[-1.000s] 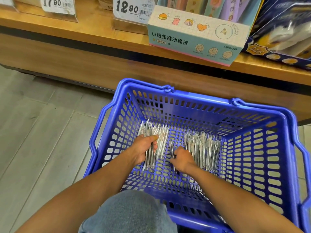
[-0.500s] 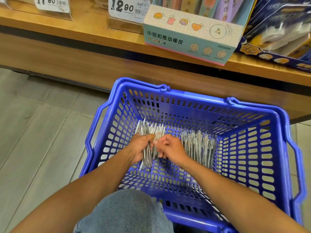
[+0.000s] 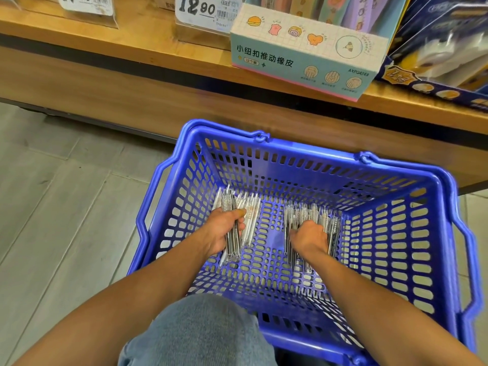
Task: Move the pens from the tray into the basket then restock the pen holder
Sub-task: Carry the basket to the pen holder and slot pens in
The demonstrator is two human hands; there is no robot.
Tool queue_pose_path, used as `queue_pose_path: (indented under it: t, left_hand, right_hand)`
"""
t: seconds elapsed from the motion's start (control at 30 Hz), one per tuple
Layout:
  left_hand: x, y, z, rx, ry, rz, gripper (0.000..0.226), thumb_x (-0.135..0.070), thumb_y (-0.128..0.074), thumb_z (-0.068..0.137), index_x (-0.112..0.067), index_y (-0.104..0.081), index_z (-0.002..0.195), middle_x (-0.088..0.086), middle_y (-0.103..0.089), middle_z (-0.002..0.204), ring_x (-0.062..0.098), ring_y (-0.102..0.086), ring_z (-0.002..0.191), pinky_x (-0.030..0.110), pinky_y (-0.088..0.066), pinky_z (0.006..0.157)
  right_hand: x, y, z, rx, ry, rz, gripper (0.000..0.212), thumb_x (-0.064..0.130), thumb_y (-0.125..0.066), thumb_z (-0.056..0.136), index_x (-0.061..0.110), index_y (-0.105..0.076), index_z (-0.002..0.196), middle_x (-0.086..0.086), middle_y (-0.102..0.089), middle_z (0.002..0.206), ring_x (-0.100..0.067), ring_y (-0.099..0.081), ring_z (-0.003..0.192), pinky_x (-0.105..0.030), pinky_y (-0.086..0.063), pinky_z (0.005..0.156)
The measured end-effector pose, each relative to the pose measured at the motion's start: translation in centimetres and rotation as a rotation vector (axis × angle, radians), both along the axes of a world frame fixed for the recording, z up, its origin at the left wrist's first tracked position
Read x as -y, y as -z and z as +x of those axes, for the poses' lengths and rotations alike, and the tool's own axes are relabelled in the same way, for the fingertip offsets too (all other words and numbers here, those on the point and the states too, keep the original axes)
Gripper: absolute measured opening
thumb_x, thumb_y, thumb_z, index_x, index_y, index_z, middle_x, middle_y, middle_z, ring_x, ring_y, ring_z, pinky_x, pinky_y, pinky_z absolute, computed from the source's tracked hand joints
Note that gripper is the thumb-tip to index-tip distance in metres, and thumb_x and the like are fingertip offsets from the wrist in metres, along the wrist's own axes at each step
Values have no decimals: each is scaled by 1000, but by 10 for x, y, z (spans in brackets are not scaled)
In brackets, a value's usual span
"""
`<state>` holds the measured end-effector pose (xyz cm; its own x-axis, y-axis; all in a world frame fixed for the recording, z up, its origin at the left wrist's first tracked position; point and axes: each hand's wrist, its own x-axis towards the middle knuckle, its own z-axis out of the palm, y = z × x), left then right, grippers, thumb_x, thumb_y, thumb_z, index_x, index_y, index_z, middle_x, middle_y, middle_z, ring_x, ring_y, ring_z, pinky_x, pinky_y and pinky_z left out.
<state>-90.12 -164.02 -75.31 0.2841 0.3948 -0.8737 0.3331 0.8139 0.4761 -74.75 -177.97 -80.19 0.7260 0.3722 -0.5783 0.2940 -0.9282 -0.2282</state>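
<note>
A blue plastic basket [image 3: 396, 186] stands on the floor in front of me. Inside it, my left hand [image 3: 224, 231] grips a bundle of clear pens [image 3: 233, 207] with its thumb over the top. To the right, a second heap of clear pens [image 3: 332, 223] lies on the basket floor. My right hand [image 3: 307, 237] reaches into that heap with fingers curled down among the pens; the fingertips are hidden. No tray or pen holder is in view.
A wooden shelf [image 3: 148, 46] runs across the top, carrying a pastel eraser box [image 3: 303, 56], price tags [image 3: 200, 9] and a dark blue display box [image 3: 435, 75]. Grey floor [image 3: 60, 207] lies to the left. My knee in jeans [image 3: 200, 334] is at the bottom.
My right hand has moved from beside the left hand's bundle rightward onto the right heap of pens. The left hand keeps its hold on the bundle.
</note>
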Motion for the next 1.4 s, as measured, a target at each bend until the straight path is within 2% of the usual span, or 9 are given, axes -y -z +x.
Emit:
queue_pose_path:
  t: [0.27,0.4,0.5,0.67,0.73,0.87,1.0,1.13,1.4]
  left_hand:
    - [1,-2,1,1,20,1,44,-13,-69,91,4,-53,129,3,-61,71,12,-57,56,25,-51,49]
    - [3,-5,0,30,97,-6,57,-31,-73,86,1,-56,129,6,-69,87,18,-65,80,41,-56,85]
    - [3,-6,0,40,149,-9,86,-47,-75,75,-1,-46,141,22,-59,135,36,-53,129,56,-34,115]
    - [2,-6,-2,55,105,9,122,-39,-83,67,-13,-5,158,22,-44,150,35,-44,137,54,-30,117]
    - [3,-4,-1,33,94,0,116,-28,-84,71,-10,-8,157,21,-51,143,33,-50,131,52,-39,111]
    - [1,-1,-2,-9,53,-20,45,-6,-66,91,7,-52,132,5,-65,70,14,-61,57,27,-54,55]
    - [-1,-1,-4,-32,29,-15,32,-5,-62,94,6,-57,123,5,-62,70,14,-59,58,26,-53,55]
    - [1,0,-3,-40,42,-16,36,-7,-63,93,3,-53,127,6,-63,73,14,-61,63,26,-55,58]
    - [0,1,-5,-58,68,17,30,-9,-64,94,4,-59,120,4,-64,69,12,-61,55,24,-53,50]
  right_hand:
    - [-9,-10,-4,-174,3,309,24,25,-54,99,10,-58,80,0,-62,65,-10,-60,50,-22,-52,48]
    - [-25,-28,-30,-615,87,566,14,27,-62,92,13,-64,92,-5,-71,79,-8,-63,53,-16,-48,51]
    - [-40,-35,-49,-750,168,682,10,18,-63,92,8,-65,89,-4,-68,69,-11,-63,54,-19,-50,52]
    - [-48,-37,-56,-820,298,739,12,6,-56,94,6,-66,88,-8,-70,72,-15,-67,60,-22,-55,59]
    - [-45,-33,-50,-804,282,714,12,2,-55,95,5,-67,94,-13,-71,78,-21,-67,64,-24,-54,59]
    - [-28,-10,-23,-355,277,481,7,6,-62,92,9,-65,98,-9,-70,93,-18,-68,69,-27,-58,61]
    - [-9,8,-2,-36,136,226,23,20,-62,94,4,-54,108,-7,-63,82,-23,-64,72,-30,-53,58]
    - [-5,16,-4,21,-2,60,24,27,-63,94,8,-57,80,-6,-62,70,-19,-62,61,-29,-52,51]
    - [-9,13,-10,-12,53,161,28,22,-61,94,11,-57,68,-2,-56,59,-13,-50,47,-23,-45,45]
